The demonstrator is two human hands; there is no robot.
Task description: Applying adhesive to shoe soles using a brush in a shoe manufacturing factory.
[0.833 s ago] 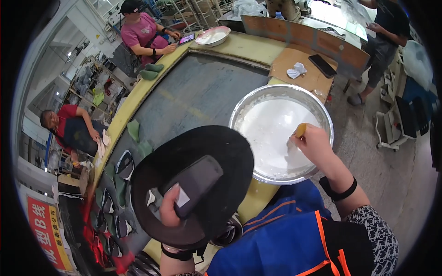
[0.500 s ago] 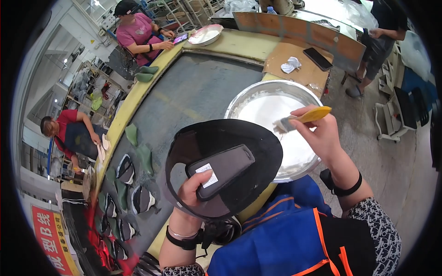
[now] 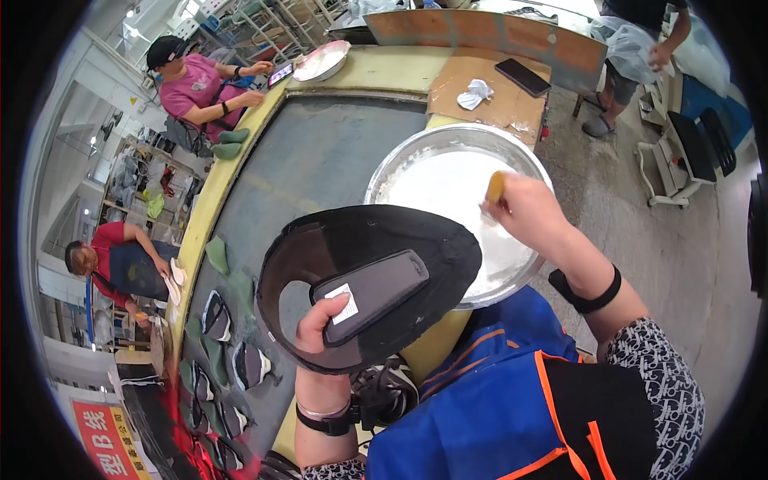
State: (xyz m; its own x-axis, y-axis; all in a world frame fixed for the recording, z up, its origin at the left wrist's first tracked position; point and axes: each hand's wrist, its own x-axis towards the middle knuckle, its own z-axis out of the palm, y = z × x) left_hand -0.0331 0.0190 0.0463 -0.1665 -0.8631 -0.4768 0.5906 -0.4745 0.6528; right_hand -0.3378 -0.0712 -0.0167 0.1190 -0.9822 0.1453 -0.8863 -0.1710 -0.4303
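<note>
My left hand (image 3: 314, 326) grips a black shoe upper (image 3: 436, 276), its thumb pressing on the padded tongue (image 3: 392, 280) beside a small white label. The other fingers are hidden behind the upper. Over a large metal bowl (image 3: 512, 142) of white paste (image 3: 436, 178), my right hand (image 3: 534, 214) is closed round a brush (image 3: 497, 186). Only the yellow handle shows clearly, sticking up above the fingers; the bristles are hidden behind the hand, so I cannot tell whether they touch the paste. The upper's far edge overlaps the bowl's near left side in view.
Green shoe lasts (image 3: 217, 256) and several lasted shoes (image 3: 250, 365) lie on the grey bench (image 3: 320, 148). Behind the bowl, cardboard (image 3: 456, 80) bears crumpled tissue (image 3: 475, 94) and a phone (image 3: 522, 78). Another bowl (image 3: 322, 62) stands farther off. Two co-workers are along the left edge.
My right hand has turned over and moved slightly left above the bowl, bringing the brush handle from level to upright. My left hand still holds the upper. The whole view has shifted.
</note>
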